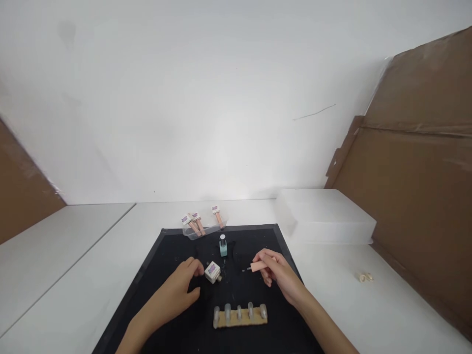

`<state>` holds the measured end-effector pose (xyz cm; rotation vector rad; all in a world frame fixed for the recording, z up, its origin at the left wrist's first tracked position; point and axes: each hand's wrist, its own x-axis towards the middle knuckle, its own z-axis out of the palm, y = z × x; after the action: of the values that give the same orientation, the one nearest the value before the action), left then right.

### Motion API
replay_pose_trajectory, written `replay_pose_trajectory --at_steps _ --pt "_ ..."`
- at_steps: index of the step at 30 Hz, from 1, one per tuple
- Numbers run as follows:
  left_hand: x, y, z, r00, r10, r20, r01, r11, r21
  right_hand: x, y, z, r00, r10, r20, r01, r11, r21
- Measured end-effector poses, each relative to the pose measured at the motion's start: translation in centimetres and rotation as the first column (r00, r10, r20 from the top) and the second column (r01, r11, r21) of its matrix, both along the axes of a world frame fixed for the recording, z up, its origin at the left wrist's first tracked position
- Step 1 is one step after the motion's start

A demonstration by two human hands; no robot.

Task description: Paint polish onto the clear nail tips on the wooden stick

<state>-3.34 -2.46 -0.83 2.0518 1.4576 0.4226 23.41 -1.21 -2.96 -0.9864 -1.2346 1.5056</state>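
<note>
There is 1 view only, from a camera worn on the person's head. It looks forward and down over the near edge of the white table (pixel 368 314), facing the far wall (pixel 221 98), which fills the upper half. The black mat (pixel 165 255) lies low and centred, near enough to show the pink stick (pixel 258 266) in the right hand (pixel 280 275).

Black mat (pixel 177 314), pale blue bottle (pixel 223 250), pink stick (pixel 258 266).

Matt black mat (pixel 169 255), glossy glass polish bottle (pixel 223 248), clear plastic tray (pixel 201 231), smooth white table (pixel 110 231), brown cardboard (pixel 416 187)
</note>
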Motion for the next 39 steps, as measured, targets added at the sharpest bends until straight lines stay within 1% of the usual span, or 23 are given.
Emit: replay_pose_trajectory --at_steps 2,4,6,9,11,17,19,21,24,26,28,30,32,34,37,39 --pt "0.1 -0.8 0.3 0.999 -0.051 -0.016 0.049 0.992 -0.112 0.2 0.0 0.0 1.000 -0.005 -0.009 0.005 1.000 -0.003" --pt "0.5 -1.5 0.2 0.994 -0.099 -0.037 0.090 0.976 -0.197 0.3 0.1 0.0 1.000 -0.008 -0.016 0.008 1.000 -0.007" --pt "1.2 -2.0 -0.2 0.993 -0.116 -0.035 0.105 0.968 -0.228 0.4 0.1 -0.1 1.000 -0.009 -0.022 0.009 1.000 -0.009" --pt "2.3 -2.4 -0.8 0.994 -0.085 -0.061 0.072 0.980 -0.187 0.5 0.2 -0.1 0.999 -0.011 -0.032 0.011 1.000 -0.014" --pt "2.8 -2.7 -0.8 0.994 -0.083 -0.075 0.069 0.981 -0.181 0.5 0.2 0.1 0.999 -0.012 -0.039 0.011 1.000 -0.018" --pt "3.4 -3.2 -0.9 0.988 -0.145 -0.046 0.136 0.978 -0.160 0.6 0.1 0.3 0.998 -0.019 -0.063 0.017 0.999 -0.030" --pt "3.4 -3.0 -1.2 0.988 -0.152 0.010 0.151 0.979 -0.137 0.6 0.0 0.3 0.997 -0.017 -0.077 0.015 0.999 -0.032" --pt "3.4 -2.6 -1.4 0.983 -0.154 0.097 0.166 0.978 -0.127 0.6 0.0 0.2 0.995 -0.013 -0.099 0.010 0.999 -0.033" --pt "3.9 -1.8 -1.2 0.960 -0.144 0.241 0.189 0.966 -0.177 0.8 0.1 0.2 0.989 -0.015 -0.146 0.011 0.999 -0.030" --pt "4.6 -1.4 -0.8 0.916 -0.137 0.376 0.242 0.938 -0.248 1.0 0.1 0.2 0.983 -0.025 -0.182 0.020 0.999 -0.024" --pt "5.5 -0.9 -0.6 0.856 -0.110 0.505 0.308 0.893 -0.327 1.3 0.2 0.4 0.975 -0.036 -0.219 0.033 0.999 -0.018" --pt "6.4 -0.4 -0.8 0.816 -0.057 0.575 0.330 0.863 -0.383 1.7 0.3 0.6 0.966 -0.051 -0.254 0.050 0.999 -0.011" --pt "7.1 0.1 -1.4 0.782 -0.005 0.623 0.320 0.861 -0.395 2.0 0.5 0.7 0.957 -0.068 -0.283 0.069 0.998 -0.005" --pt "7.4 0.5 -2.4 0.743 0.037 0.668 0.299 0.875 -0.381 2.2 0.6 0.8 0.949 -0.081 -0.305 0.085 0.996 0.000" --pt "7.3 0.8 -3.8 0.702 0.054 0.710 0.296 0.885 -0.359 2.1 0.9 0.6 0.944 -0.084 -0.320 0.088 0.996 0.000" --pt "7.1 0.8 -4.4 0.686 0.060 0.725 0.294 0.889 -0.351 1.9 1.0 0.4 0.944 -0.078 -0.321 0.081 0.997 -0.005"
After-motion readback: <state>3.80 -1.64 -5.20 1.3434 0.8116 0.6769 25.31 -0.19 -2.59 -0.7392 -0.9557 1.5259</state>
